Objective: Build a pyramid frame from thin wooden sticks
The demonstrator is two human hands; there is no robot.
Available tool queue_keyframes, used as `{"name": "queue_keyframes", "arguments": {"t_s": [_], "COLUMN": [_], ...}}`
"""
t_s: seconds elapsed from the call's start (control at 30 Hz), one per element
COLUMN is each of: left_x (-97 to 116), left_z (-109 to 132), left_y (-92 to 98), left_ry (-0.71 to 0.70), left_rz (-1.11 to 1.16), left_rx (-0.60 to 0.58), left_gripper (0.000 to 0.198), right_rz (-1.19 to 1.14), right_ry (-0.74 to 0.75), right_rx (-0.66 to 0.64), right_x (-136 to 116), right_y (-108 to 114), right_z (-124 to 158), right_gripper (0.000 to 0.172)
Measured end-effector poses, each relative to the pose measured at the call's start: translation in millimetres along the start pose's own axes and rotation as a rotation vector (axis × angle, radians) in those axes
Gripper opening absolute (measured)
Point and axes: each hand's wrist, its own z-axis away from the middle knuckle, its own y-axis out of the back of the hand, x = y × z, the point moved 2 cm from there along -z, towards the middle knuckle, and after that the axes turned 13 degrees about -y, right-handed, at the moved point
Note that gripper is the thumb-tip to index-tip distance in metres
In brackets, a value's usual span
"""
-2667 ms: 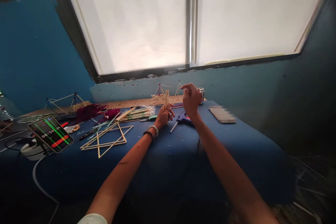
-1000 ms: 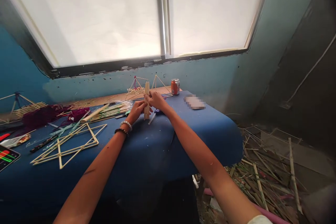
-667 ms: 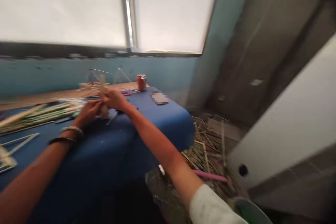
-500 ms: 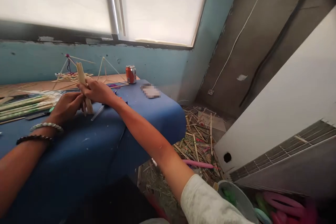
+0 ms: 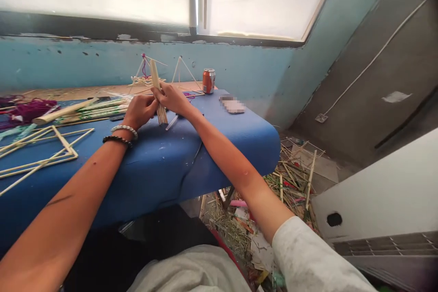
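A bundle of pale bamboo sticks [image 5: 155, 73] stands nearly upright above the blue-covered table [image 5: 164, 153], its lower ends close to the cover. My right hand [image 5: 174, 99] is wrapped round the middle of the bundle. My left hand [image 5: 138, 110] is closed at the bundle's left side, thumb and fingers against it; the fingertips are partly hidden. Just right of the bundle's foot lies a clear thin rod [image 5: 172, 122]. Behind my hands stand stick frames, one a pyramid [image 5: 180, 70] and one tied with purple yarn [image 5: 144, 65].
A red and silver can [image 5: 208, 81] and a blurred flat object [image 5: 233, 105] rest on the table's right. At left are green-marked sticks [image 5: 102, 108], purple yarn [image 5: 30, 113] and a flat stick frame [image 5: 65, 146]. Cut bamboo litter [image 5: 296, 173] covers the floor beyond the table's edge.
My view has swung left, so everything sits further right and the stick frame and yarn at left now show. Both hands stay on the bundle, whose lower stick ends now appear more spread.
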Motion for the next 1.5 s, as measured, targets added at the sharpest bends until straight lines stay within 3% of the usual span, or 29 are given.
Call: {"name": "queue_keyframes", "arguments": {"t_s": [0.43,0.67,0.87,1.0,1.2,1.33,1.5], "left_x": [-7.9,-10.1,-8.1,-7.4,-13.0,-15.5,-14.5], "left_z": [1.7,5.3,8.2,9.9,31.5,49.0,54.4], "left_y": [-1.4,-1.6,-0.1,6.9,24.5,24.8,23.3], "left_ry": [-0.108,-0.057,-0.043,-0.033,0.057,0.143,0.18], "left_rz": [0.038,0.075,0.181,0.302,0.43,0.483,0.5], "left_rx": [0.075,0.073,0.035,-0.055,-0.132,-0.129,-0.117], "left_gripper": [0.027,0.027,0.028,0.04,0.06,0.067,0.071], "right_rz": [-0.073,-0.131,-0.218,-0.266,-0.348,-0.388,-0.377], "right_ry": [0.004,0.016,-0.038,-0.041,-0.003,-0.01,-0.029], "right_rx": [0.029,0.06,0.019,0.005,-0.122,-0.228,-0.361], "right_x": [3.8,6.4,4.7,1.7,-8.0,-8.2,-1.9], "right_y": [-9.5,-11.6,-9.9,-8.9,-7.9,-8.4,-11.5], "right_z": [3.9,5.4,6.9,4.8,5.2,9.3,14.4], "right_gripper": [0.019,0.017,0.018,0.018,0.035,0.046,0.051]}}
